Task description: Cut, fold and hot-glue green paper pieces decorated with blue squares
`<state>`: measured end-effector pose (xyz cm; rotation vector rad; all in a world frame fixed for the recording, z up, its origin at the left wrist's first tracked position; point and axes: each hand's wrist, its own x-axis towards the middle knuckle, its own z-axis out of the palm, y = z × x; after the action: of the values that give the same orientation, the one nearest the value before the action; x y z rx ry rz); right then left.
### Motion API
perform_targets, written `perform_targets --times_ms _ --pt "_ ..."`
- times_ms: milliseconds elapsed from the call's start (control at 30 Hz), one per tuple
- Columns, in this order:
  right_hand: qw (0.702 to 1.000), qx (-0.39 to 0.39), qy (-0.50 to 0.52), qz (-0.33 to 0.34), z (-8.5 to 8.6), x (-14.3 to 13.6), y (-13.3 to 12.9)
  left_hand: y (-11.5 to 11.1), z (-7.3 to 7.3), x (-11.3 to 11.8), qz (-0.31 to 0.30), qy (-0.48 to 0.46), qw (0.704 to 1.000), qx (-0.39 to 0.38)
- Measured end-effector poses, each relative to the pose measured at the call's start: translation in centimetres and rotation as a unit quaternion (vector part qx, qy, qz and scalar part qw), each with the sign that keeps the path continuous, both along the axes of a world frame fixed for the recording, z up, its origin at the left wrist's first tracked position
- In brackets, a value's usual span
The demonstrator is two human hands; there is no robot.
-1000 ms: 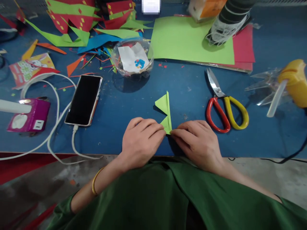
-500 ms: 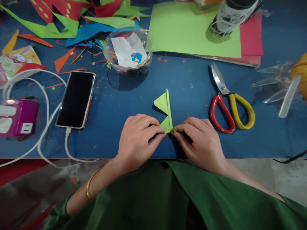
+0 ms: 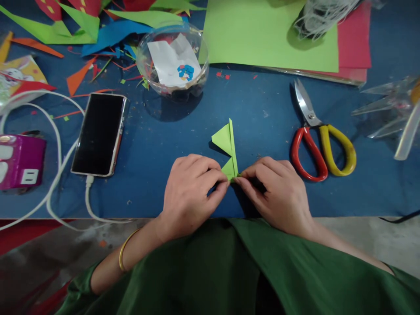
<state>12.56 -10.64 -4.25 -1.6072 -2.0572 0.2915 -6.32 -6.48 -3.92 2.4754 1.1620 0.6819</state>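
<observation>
A small piece of folded green paper (image 3: 224,140) with a notched, pointed shape and a narrow folded strip along its right side stands out between my hands near the table's front edge. My left hand (image 3: 196,194) pinches its lower left corner between thumb and fingertips. Opposite it, my right hand (image 3: 275,192) is closed in a pinch at the lower right end, where a small bit of green shows at the fingertips. The very bottom of the paper is partly hidden by the fingertips.
Scissors (image 3: 310,131) with red and yellow handles lie to the right. A clear bowl (image 3: 141,72) holding white paper stands behind. Left are a charging phone (image 3: 100,133), white cable and purple adapter (image 3: 22,162). Green sheets (image 3: 269,35) and paper scraps lie at the back.
The view has shifted slightly. Both hands stay at the bottom end of the green paper, with only small fingertip movement.
</observation>
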Motion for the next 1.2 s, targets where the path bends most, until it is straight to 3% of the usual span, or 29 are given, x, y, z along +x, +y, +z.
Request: perform_targets --times_ms 800,967,1200 --pt "0.998 0.002 -0.061 -0.014 -0.5 0.0 0.0 -0.1 0.2 0.3 0.009 0.029 1.000 0.001" --pt "0.999 -0.018 -0.047 -0.011 -0.4 0.0 0.1 -0.5 0.3 -0.1 -0.042 0.053 0.993 0.097" --pt "0.999 -0.022 -0.025 -0.016 -0.5 0.0 0.0 -2.0 0.7 -1.0 -0.097 0.156 0.957 0.223"
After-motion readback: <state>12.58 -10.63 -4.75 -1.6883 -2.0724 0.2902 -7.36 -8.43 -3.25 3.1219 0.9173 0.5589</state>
